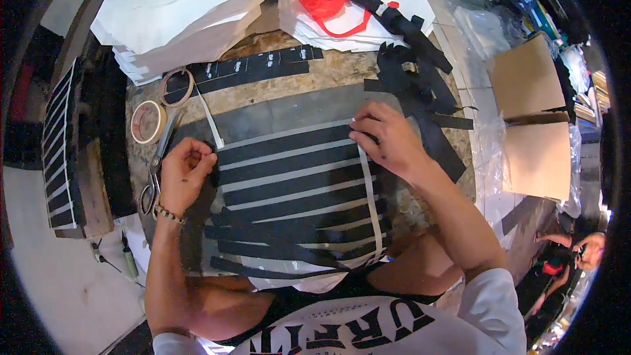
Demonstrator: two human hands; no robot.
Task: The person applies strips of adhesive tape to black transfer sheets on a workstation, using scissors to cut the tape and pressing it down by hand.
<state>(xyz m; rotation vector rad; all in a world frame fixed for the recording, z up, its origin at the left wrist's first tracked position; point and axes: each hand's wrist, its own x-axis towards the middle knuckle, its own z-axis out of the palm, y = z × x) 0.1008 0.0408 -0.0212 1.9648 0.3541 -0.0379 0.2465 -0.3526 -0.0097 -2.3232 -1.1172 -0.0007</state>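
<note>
Several black strips [289, 149] lie in spaced rows across a grey sheet [282, 113] in front of me. My left hand [186, 169] is closed in a pinch at the left end of the upper strips; what its fingertips hold is too small to make out. At the right end of the top strip, my right hand [389, 137] has thumb and fingers closed around the strip's end. A pale tape strip [369, 190] runs down from beneath this hand over the strips' right ends. Loose black strips [263, 240] lie crossed over the lower rows.
Scissors [156, 169] and tape rolls [149, 123] rest left of the sheet. Black pieces [420, 85] are heaped at right, below a red strap [335, 6] on white sheets [190, 10]. Cardboard [537, 158] stands beyond the table's right side. Another person [559, 266] is at far right.
</note>
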